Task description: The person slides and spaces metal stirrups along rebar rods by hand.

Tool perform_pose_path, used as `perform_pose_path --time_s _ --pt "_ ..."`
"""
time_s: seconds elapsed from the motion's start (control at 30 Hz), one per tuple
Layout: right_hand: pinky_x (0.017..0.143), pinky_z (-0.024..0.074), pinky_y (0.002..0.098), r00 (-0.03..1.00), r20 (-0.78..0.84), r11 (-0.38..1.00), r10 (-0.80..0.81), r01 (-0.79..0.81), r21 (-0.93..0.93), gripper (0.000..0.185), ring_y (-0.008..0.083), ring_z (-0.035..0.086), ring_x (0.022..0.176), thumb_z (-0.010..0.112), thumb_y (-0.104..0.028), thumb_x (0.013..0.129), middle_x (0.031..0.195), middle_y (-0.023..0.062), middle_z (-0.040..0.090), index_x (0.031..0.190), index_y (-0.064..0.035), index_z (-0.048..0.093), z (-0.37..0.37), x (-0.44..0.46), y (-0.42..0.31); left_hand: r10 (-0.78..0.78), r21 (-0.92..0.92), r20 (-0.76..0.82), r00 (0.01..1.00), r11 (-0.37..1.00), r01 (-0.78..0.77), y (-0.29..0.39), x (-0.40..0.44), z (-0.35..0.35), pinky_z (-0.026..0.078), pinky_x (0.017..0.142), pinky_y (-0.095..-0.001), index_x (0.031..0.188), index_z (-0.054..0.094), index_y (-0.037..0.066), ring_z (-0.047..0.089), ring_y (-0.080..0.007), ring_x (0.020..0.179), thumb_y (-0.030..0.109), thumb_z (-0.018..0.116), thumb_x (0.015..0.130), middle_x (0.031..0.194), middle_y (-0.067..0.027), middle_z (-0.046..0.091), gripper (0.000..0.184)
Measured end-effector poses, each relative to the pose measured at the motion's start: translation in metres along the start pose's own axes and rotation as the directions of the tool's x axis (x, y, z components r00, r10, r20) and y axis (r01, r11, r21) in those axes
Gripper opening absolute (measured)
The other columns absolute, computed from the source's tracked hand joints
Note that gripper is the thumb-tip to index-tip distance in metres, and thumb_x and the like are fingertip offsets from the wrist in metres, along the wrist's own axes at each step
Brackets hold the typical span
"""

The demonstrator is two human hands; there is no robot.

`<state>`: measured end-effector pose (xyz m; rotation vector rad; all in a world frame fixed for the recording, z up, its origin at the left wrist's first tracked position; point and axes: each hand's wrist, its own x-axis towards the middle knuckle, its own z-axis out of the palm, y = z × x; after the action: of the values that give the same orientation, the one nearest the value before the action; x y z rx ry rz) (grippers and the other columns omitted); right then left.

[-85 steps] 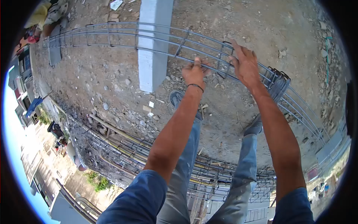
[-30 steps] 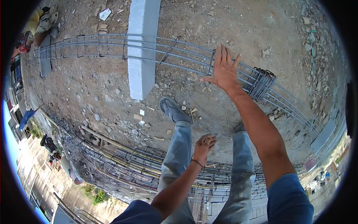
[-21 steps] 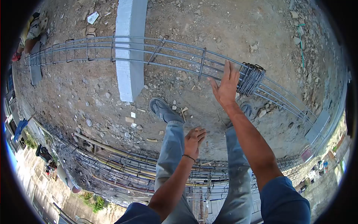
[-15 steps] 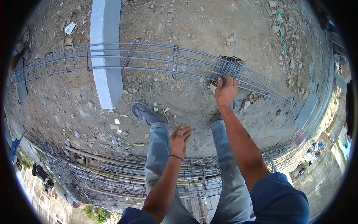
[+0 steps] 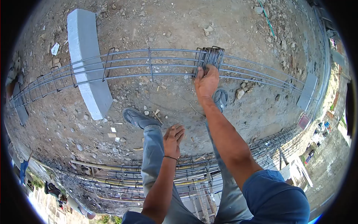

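Observation:
A long cage of steel rebars (image 5: 175, 60) stretches across the view, with square wire stirrups spaced along its left part. Toward its right, a tight bundle of stirrups (image 5: 211, 56) surrounds the bars. My right hand (image 5: 207, 83) is closed on the near lower edge of this bundle; its fingertips are partly hidden among the wires. Lower down, my left hand (image 5: 173, 141) hangs in front of my left leg, fingers loosely extended and holding nothing. It is apart from the cage.
A grey-white block beam (image 5: 84, 48) supports the cage at the left, and a grey slab (image 5: 308, 91) lies under its right end. Stones and rubble dot the dirt ground. Near my legs run more rebar cages (image 5: 123, 175). My shoes (image 5: 138, 117) stand before the cage.
The view has shifted, so the cage and stirrup bundle appear farther left. My right hand stays on the bundle, and my right shoe now shows more. My left hand still hangs free.

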<state>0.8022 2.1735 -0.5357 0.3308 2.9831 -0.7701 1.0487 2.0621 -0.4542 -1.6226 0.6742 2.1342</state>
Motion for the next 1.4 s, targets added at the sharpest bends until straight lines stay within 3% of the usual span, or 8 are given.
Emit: perform_pose_path --time_s 0.07,0.17,0.43,0.53,0.8,1.03,1.33,1.4 --pt "0.092 0.0445 0.0527 0.98 -0.187 0.989 0.075 -0.096 -0.11 0.066 0.0406 0.053 0.113 0.082 -0.029 0.082 0.119 0.0217 0.055 0.132 0.0012 0.052 -0.017 0.009 0.006 0.001 0.004 0.002 1.0 1.0 -0.001 -0.002 0.002 0.001 0.051 0.105 -0.0417 0.136 0.054 0.0 0.064 -0.0301 0.121 0.038 0.062 0.101 0.13 -0.0186 0.066 0.052" --pt "0.098 0.0402 0.0525 0.99 -0.038 0.983 0.137 -0.14 -0.122 0.093 0.0399 0.044 0.121 0.087 -0.038 0.077 0.129 0.0219 0.046 0.145 0.0028 0.038 -0.031 0.03 0.016 0.013 0.004 -0.002 1.0 1.0 -0.013 -0.01 0.004 0.001 0.052 0.104 -0.0401 0.133 0.057 0.0 0.066 -0.0284 0.118 0.038 0.063 0.101 0.127 -0.0176 0.068 0.05" --pt "0.099 0.0341 0.0553 0.986 0.091 0.972 0.14 -0.119 -0.202 0.119 0.0383 0.044 0.121 0.089 -0.044 0.07 0.134 0.0208 0.054 0.157 0.004 0.024 -0.039 0.059 0.013 -0.022 0.051 -0.004 1.0 0.998 0.023 -0.03 0.013 -0.001 0.05 0.108 -0.0445 0.136 0.054 -0.002 0.063 -0.0315 0.122 0.037 0.064 0.1 0.133 -0.0201 0.063 0.054" --pt "0.097 0.0336 0.057 0.964 0.174 0.973 0.2 -0.175 -0.152 0.121 0.0383 0.044 0.123 0.089 -0.042 0.069 0.136 0.021 0.056 0.158 0.0039 0.021 -0.045 0.07 0.009 -0.053 0.059 0.008 0.999 0.997 0.052 -0.034 0.014 0.006 0.049 0.108 -0.0446 0.136 0.054 -0.002 0.062 -0.0317 0.123 0.037 0.062 0.101 0.135 -0.0201 0.062 0.053" --pt "0.117 0.009 0.0741 0.921 0.312 0.972 0.235 -0.225 -0.066 0.124 0.0484 0.039 0.139 0.092 -0.033 0.068 0.14 0.0239 0.057 0.161 -0.0066 0.015 -0.054 0.088 0.015 -0.064 0.055 -0.048 0.997 0.996 0.067 -0.039 0.021 0.012 0.049 0.109 -0.0448 0.138 0.054 -0.001 0.061 -0.0321 0.126 0.04 0.054 0.105 0.136 -0.0183 0.062 0.052" --pt "0.115 0.0094 0.0769 0.916 0.349 0.98 0.199 -0.192 -0.057 0.12 0.0465 0.041 0.135 0.09 -0.03 0.068 0.136 0.026 0.056 0.163 -0.0178 0.017 -0.06 0.09 0.042 -0.056 -0.007 -0.057 0.997 0.998 0.056 -0.041 0.025 0.012 0.047 0.111 -0.0457 0.14 0.052 0.0 0.059 -0.0319 0.128 0.038 0.056 0.103 0.139 -0.0178 0.06 0.053" --pt "0.112 0.0145 0.0788 0.944 0.249 0.976 0.218 -0.206 -0.074 0.111 0.0482 0.043 0.135 0.095 -0.031 0.067 0.134 0.021 0.062 0.159 -0.0236 0.033 -0.094 0.118 0.126 -0.076 -0.01 -0.031 0.997 0.997 0.076 -0.051 0.027 0.014 0.045 0.113 -0.0449 0.144 0.047 -0.001 0.057 -0.0303 0.128 0.039 0.058 0.103 0.142 -0.0175 0.057 0.058" --pt "0.106 0.0373 0.053 0.951 0.258 0.983 0.17 -0.184 0.029 0.102 0.0358 0.058 0.123 0.095 -0.024 0.067 0.133 0.0204 0.065 0.154 -0.014 0.042 -0.101 0.122 0.139 -0.081 -0.016 -0.027 0.996 0.997 0.08 -0.052 0.027 0.015 0.045 0.113 -0.0453 0.143 0.048 -0.001 0.057 -0.0304 0.128 0.039 0.058 0.103 0.141 -0.0175 0.057 0.057"
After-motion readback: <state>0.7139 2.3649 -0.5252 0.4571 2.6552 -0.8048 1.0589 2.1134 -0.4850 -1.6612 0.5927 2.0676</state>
